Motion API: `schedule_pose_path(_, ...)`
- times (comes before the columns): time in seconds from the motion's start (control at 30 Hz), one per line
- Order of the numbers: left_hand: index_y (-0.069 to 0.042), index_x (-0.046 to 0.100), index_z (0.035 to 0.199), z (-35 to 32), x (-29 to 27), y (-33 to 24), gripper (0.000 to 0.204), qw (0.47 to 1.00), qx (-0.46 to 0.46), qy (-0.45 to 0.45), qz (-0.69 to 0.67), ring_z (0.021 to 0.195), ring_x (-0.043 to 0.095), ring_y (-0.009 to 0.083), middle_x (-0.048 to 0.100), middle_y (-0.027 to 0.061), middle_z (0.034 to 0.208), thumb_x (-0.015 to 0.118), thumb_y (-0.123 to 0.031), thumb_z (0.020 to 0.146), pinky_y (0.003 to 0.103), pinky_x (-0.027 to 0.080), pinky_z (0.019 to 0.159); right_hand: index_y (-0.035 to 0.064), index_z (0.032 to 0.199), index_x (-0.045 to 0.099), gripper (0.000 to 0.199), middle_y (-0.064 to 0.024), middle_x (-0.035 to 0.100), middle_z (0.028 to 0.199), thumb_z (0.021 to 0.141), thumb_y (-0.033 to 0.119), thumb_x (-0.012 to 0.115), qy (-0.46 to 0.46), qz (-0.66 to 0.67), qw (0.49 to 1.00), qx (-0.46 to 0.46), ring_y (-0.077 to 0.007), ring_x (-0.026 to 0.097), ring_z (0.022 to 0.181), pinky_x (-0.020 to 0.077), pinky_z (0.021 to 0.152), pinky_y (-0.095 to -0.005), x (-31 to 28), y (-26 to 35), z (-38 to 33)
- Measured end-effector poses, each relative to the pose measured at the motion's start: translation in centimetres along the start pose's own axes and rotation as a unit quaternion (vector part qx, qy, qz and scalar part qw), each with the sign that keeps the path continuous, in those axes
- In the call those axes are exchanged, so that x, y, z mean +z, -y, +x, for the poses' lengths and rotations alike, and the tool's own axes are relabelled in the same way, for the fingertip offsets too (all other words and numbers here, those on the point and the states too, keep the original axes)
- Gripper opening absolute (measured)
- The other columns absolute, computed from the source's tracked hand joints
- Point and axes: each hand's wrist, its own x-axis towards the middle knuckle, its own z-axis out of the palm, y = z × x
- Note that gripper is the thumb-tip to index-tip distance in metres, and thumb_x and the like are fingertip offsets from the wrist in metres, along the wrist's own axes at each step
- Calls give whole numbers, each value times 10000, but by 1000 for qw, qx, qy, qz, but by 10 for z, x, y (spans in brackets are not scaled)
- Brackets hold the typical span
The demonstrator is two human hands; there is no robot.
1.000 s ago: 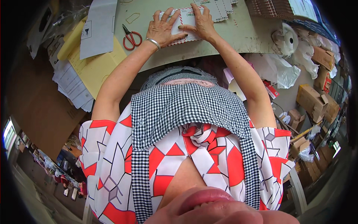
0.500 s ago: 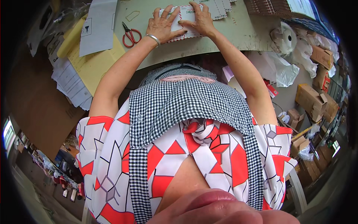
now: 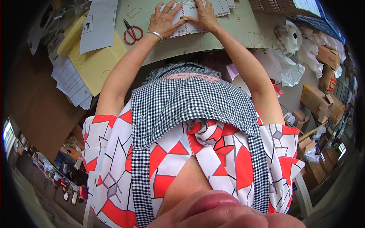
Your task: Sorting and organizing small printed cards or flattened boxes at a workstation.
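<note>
White printed cards (image 3: 189,11) with red-striped borders lie in a small stack on the pale green table. My left hand (image 3: 163,21) rests on their left part, fingers spread and a silver bangle at the wrist. Over the right part lies my right hand (image 3: 204,18), its fingers also apart. Both thumbs point inward across the top card, their tips almost meeting. The far fingertips run up to the upper edge of the picture. Red-handled scissors (image 3: 131,29) lie left of my left hand, beside a thin rubber band (image 3: 134,12).
More striped cards (image 3: 224,7) lie beyond my right hand. Stacks of brown-edged sheets (image 3: 279,7) stand at the far right, with a white roll (image 3: 292,36) at the table's edge. Yellow sheets (image 3: 95,72) and white papers (image 3: 99,30) lie left. Cardboard boxes (image 3: 315,100) stand right.
Both hands have slid slightly farther away over the cards, and the thumbs have come closer together. The whole view has shifted a little.
</note>
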Motion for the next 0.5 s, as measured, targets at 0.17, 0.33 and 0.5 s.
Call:
schedule_pose_path(0.17,-132,466,1361,7,25,31,593,994,80,-70,18,1283,366,382,439,124,1382,581,-426,860,474,355,1052,110,1413,319,958,-257,421,1298,660,443,809,22,7,1000,12,-438,482,1137,442,932,-497,-6,12,0)
schedule_pose_path(0.33,-141,507,1327,23,24,21,526,992,-27,-92,-88,1119,495,344,561,135,1200,597,-364,860,412,428,960,103,1413,318,957,-249,421,1310,670,479,789,18,-1,1000,1,-434,479,1143,437,935,-503,-1,1,1)
schedule_pose_path(0.5,-154,626,1186,22,17,14,448,991,-54,-104,-70,1046,542,319,615,97,1105,646,-398,811,421,466,888,106,1418,312,962,-250,414,1317,671,486,785,12,9,1000,-8,-440,465,1158,433,935,-519,0,3,0)
